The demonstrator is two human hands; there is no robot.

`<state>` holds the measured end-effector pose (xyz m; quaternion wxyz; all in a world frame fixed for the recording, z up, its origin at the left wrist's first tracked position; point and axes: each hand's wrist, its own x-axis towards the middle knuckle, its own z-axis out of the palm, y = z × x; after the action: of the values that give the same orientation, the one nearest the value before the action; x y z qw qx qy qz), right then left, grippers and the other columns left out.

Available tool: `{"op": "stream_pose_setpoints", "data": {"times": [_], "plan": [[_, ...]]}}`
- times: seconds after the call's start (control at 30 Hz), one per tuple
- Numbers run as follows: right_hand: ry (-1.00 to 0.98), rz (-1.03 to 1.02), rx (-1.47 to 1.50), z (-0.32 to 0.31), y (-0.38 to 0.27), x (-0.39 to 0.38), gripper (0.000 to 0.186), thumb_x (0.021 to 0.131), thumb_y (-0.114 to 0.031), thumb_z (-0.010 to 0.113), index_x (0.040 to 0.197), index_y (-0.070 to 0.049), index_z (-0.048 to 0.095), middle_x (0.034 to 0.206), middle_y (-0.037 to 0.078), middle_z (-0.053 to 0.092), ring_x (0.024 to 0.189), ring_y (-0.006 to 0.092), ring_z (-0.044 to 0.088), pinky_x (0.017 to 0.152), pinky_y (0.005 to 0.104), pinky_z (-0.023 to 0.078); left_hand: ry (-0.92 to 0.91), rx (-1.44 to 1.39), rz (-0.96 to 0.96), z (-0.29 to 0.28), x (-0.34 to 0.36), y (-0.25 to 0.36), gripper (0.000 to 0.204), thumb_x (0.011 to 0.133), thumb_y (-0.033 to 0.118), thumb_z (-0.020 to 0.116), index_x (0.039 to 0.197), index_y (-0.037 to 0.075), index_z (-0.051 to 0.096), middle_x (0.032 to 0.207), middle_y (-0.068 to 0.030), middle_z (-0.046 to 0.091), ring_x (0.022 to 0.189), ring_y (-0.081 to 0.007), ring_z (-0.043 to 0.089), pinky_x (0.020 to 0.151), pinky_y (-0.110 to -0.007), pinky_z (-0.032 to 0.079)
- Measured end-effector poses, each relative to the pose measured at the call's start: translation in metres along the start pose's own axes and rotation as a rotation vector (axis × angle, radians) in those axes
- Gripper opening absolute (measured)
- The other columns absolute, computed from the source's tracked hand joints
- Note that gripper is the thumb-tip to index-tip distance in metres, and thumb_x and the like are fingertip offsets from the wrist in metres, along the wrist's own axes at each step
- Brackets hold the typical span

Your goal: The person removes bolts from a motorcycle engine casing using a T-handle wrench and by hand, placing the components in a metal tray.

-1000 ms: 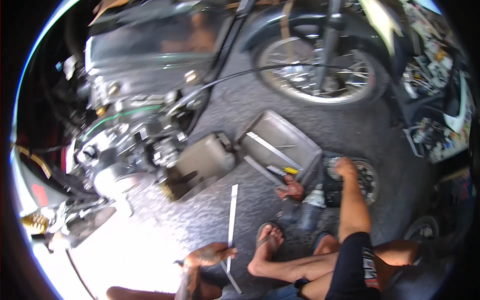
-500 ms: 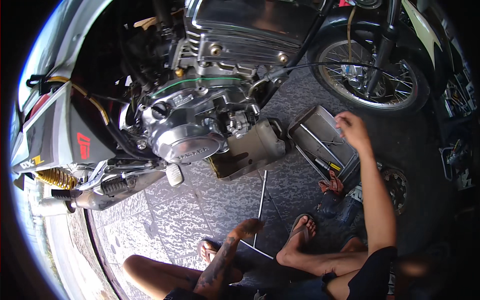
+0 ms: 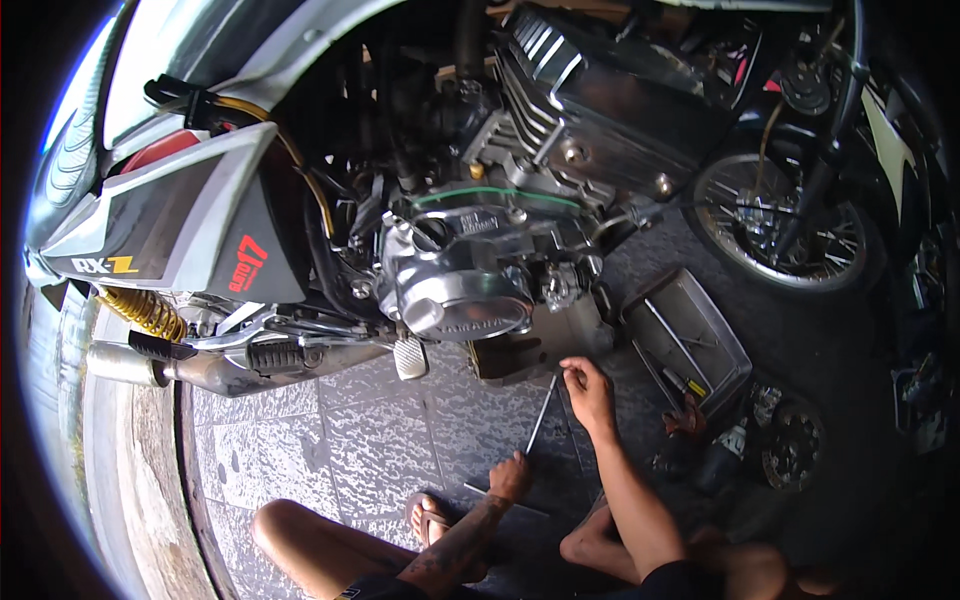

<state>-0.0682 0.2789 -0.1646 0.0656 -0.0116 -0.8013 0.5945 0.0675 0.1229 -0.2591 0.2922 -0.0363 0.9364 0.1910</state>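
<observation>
My left hand (image 3: 510, 477) is closed around the shaft of a T-handle wrench (image 3: 543, 412), whose crossbar lies toward my feet. The shaft slants up and away from that fist. My right hand (image 3: 590, 398) hovers by the shaft's far tip with its thumb and fingers pinched together. Anything small between those fingers is too hidden to make out. Just beyond both hands is the motorcycle's engine with a round polished side cover (image 3: 470, 305). Beneath it sits a cut-open container (image 3: 520, 355) with dark liquid stains.
A grey metal tray (image 3: 735, 345) with rods and a yellow-handled tool (image 3: 688, 384) stands to the right. Beside it lie a reddish rag (image 3: 686, 415), a bottle (image 3: 732, 440) and a perforated disc (image 3: 793, 447). A kick lever pedal (image 3: 410, 357) juts from the engine; a spoked wheel (image 3: 790, 222) stands farther right.
My right hand has come from over the tray leftward to the wrench's tip. The wrench is now tilted in my left fist. The whole view has shifted, moving the motorcycle rightward and down.
</observation>
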Motion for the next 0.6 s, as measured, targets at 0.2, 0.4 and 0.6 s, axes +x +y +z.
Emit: {"op": "stream_pose_setpoints", "data": {"times": [0.2, 0.4, 0.6], "plan": [[0.163, 0.268, 0.446, -0.010, -0.054, 0.020, 0.018, 0.094, -0.013, 0.046, 0.108, -0.006, 0.055, 0.089, 0.006, 0.061, 0.074, 0.0144, 0.063, 0.059, 0.0257, 0.052, 0.333, -0.445, 0.039, -0.073, 0.001, 0.010, 0.036, 0.088, 0.038, 0.047, 0.091, 0.004, 0.061, 0.091, -0.0158, 0.066, 0.087, -0.0346, 0.063, 0.074, -0.042, 0.049], [0.207, 0.101, 0.631, -0.006, -0.133, 0.043, 0.039, 0.093, -0.022, 0.048, 0.127, -0.007, 0.038, 0.117, 0.011, 0.049, 0.102, 0.0229, 0.056, 0.075, 0.0331, 0.054, 0.206, -2.025, 0.304, -0.241, -0.026, 0.047, 0.059, 0.089, 0.054, 0.043, 0.123, 0.005, 0.041, 0.122, -0.0154, 0.048, 0.112, -0.0284, 0.047, 0.098, -0.047, 0.036], [0.263, -0.075, 0.299, -0.013, -0.141, 0.085, 0.035, 0.089, -0.017, 0.053, 0.121, -0.004, 0.043, 0.097, 0.011, 0.058, 0.084, 0.0147, 0.058, 0.069, 0.0284, 0.051, 0.195, -2.221, 0.477, -0.282, -0.017, 0.052, 0.068, 0.082, 0.055, 0.051, 0.127, 0.005, 0.040, 0.128, -0.0143, 0.043, 0.122, -0.0299, 0.038, 0.106, -0.048, 0.026]]}}
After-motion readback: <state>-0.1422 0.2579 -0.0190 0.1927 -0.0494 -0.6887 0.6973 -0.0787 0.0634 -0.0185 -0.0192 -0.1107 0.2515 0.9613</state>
